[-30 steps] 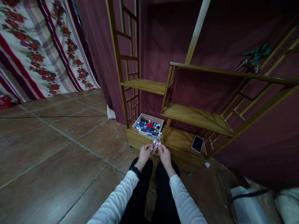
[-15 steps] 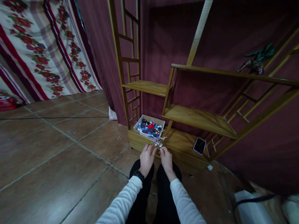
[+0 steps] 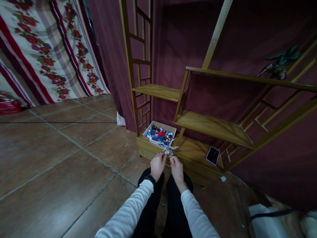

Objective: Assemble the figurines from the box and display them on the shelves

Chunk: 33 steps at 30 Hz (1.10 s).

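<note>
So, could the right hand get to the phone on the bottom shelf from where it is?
Probably yes. The right hand is pinching a small clear wrapper with the left hand, and nothing lies between it and the phone, though it would have to let go.

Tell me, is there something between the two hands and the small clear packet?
Nothing visible. The left hand and the right hand both pinch the packet directly, in front of the shelf base. The box of small pieces stands just beyond it, apart from the hands.
</note>
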Available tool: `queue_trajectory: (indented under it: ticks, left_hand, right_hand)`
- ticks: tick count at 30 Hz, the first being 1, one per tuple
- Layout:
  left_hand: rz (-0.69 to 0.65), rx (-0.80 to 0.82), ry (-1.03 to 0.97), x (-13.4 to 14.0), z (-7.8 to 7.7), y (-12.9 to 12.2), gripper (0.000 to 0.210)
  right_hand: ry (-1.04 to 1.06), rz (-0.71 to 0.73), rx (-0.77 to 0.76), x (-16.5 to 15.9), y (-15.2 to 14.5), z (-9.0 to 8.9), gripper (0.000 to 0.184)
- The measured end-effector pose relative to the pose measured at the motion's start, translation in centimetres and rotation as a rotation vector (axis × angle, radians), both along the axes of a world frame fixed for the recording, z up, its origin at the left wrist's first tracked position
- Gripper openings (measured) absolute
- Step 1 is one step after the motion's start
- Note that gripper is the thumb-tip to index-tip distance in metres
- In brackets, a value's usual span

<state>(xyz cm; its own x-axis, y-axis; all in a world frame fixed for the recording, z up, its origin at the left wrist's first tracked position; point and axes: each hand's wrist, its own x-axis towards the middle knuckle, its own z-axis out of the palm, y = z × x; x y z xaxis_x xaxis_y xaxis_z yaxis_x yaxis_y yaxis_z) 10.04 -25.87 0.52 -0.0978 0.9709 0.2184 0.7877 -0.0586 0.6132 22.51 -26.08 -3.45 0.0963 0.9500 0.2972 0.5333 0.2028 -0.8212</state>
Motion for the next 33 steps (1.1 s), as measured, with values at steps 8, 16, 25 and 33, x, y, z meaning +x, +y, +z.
queue_trajectory:
  ticks: [8, 16, 25, 33]
  left_hand:
    - [0.024, -0.100, 0.068, 0.16, -0.32, -0.14, 0.036]
    - [0.055, -0.138, 0.044, 0.32, -0.59, -0.18, 0.032]
    - [0.036, -0.131, 0.086, 0.20, -0.51, -0.47, 0.029]
    - [0.022, -0.123, 0.128, 0.36, -0.47, -0.69, 0.026]
  right_hand:
    - [-0.027, 0.019, -0.003, 0.35, 0.09, -0.79, 0.029]
    - [0.004, 0.015, -0.022, 0.06, 0.12, -1.02, 0.026]
    - [0.033, 0.012, -0.016, -0.01, 0.09, -0.99, 0.026]
    - [0.051, -0.009, -0.028, -0.04, 0.20, -0.72, 0.027]
